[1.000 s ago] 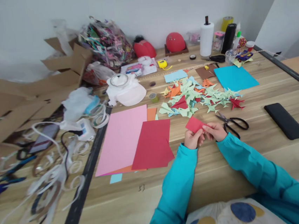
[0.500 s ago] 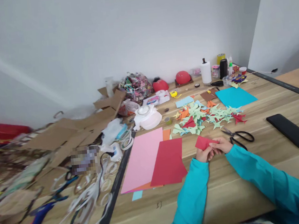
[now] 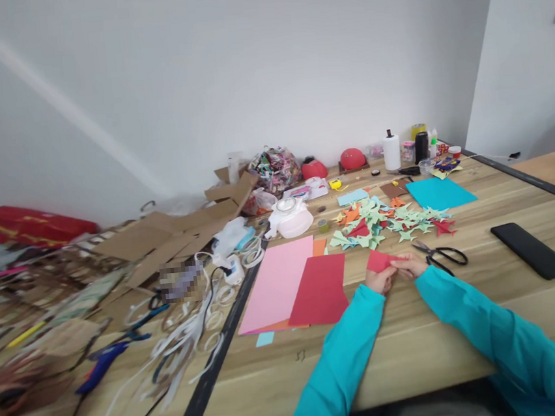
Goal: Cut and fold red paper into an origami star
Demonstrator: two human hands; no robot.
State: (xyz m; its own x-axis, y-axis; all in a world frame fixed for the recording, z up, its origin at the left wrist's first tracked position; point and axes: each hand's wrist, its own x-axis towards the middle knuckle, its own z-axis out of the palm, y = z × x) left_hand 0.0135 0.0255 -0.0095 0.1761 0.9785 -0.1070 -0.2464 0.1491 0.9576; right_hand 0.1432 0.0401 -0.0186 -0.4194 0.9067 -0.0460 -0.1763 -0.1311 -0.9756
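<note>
A small piece of red paper (image 3: 379, 261) is held up between my two hands over the wooden table. My left hand (image 3: 381, 280) grips its lower left part, fingers closed. My right hand (image 3: 411, 265) pinches the right end, close against the left. Just right of my right hand lie black-handled scissors (image 3: 442, 255), blades spread a little. Behind my hands is a pile of folded paper shapes (image 3: 370, 222), mostly pale green with some red and orange. Left of my hands, a red sheet (image 3: 319, 290) overlaps a pink sheet (image 3: 279, 280).
A black phone-like slab (image 3: 534, 250) lies at the right. A turquoise sheet (image 3: 440, 193) and a white bottle (image 3: 391, 151) are farther back. Beyond a black table edge at the left are cardboard (image 3: 181, 230), tangled white cords (image 3: 187, 347) and a blue glue gun (image 3: 101, 367).
The camera view has shifted, so the table things appear further right and the wall shows more. Both hands still hold the red paper in nearly the same pose.
</note>
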